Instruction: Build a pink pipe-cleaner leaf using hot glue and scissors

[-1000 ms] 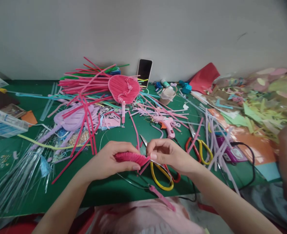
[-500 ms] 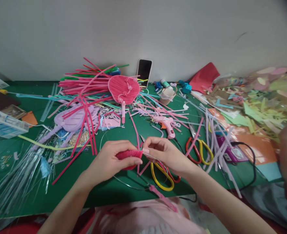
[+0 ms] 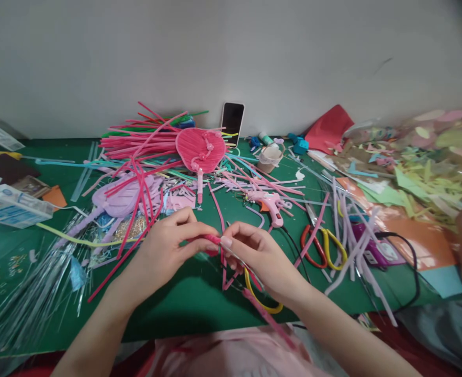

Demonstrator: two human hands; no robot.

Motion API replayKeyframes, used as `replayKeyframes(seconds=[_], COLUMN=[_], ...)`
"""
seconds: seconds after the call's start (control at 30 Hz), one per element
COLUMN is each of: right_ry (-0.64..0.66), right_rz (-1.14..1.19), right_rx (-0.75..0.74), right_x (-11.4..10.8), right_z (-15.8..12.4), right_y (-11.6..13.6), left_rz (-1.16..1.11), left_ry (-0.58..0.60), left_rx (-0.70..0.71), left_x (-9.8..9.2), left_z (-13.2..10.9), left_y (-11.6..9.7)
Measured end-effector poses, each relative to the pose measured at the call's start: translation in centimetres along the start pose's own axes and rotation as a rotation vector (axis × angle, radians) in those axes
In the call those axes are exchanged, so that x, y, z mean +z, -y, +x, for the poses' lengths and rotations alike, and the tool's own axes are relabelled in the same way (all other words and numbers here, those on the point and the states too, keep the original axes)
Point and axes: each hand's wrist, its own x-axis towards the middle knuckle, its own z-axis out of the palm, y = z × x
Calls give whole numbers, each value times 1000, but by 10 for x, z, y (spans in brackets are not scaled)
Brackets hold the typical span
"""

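Near the table's front edge, my left hand [image 3: 168,248] is closed around a deep pink pipe-cleaner piece [image 3: 212,239], mostly hidden by the fingers. My right hand [image 3: 254,256] meets it at its right end, thumb and fingers pinched on a thin wire frame. From under the right hand a pink wrapped handle [image 3: 268,317] hangs toward my lap. Yellow-handled scissors [image 3: 260,299] lie partly covered below that hand. A loose pink pipe cleaner [image 3: 217,207] stands just beyond the fingertips.
Behind my hands lie a finished pink fan [image 3: 201,150], a purple fan [image 3: 116,196] and a pink glue gun [image 3: 269,204]. Red-and-yellow scissors [image 3: 320,246] and purple pipe cleaners [image 3: 348,235] are to the right. A phone [image 3: 233,123] leans on the wall. Another person shows at the right edge.
The pink piece has turned, so less of its ribbed face shows. My left fingers have shifted to a pinch near its end, and the wrapped handle has swung slightly. The view has shifted a little.
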Motion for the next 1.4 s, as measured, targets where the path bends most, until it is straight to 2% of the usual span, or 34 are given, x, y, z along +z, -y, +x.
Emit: replayKeyframes(seconds=[0.17, 0.33, 0.47, 0.6, 0.73, 0.87, 1.1, 1.4], right_ry=[26, -49, -80, -73, -60, -81, -32, 24], right_rz=[-69, -369, -503, -610, -787, -929, -964, -1022], right_rx=[-30, -141, -164, -216, -290, -305, -272, -190], right_x=[2, -1, -1, 3, -2, -15, -32, -31], right_z=[7, 13, 17, 18, 18, 17, 10, 11], right_y=[-3, -18, -28, -28, -26, -27, -38, -52], left_rz=[-180, -424, -549, -629, -615, -580, -546, -504], left_ry=[28, 134, 92, 72, 63, 49, 76, 58], left_rx=[-43, -145, -280, -379, -498, -588, -629, -657], left_x=[-6, -4, 4, 7, 2, 1, 5, 12], left_z=[3, -1, -6, -12, -20, -27, -30, -38], left_y=[14, 29, 34, 34, 39, 49, 57, 58])
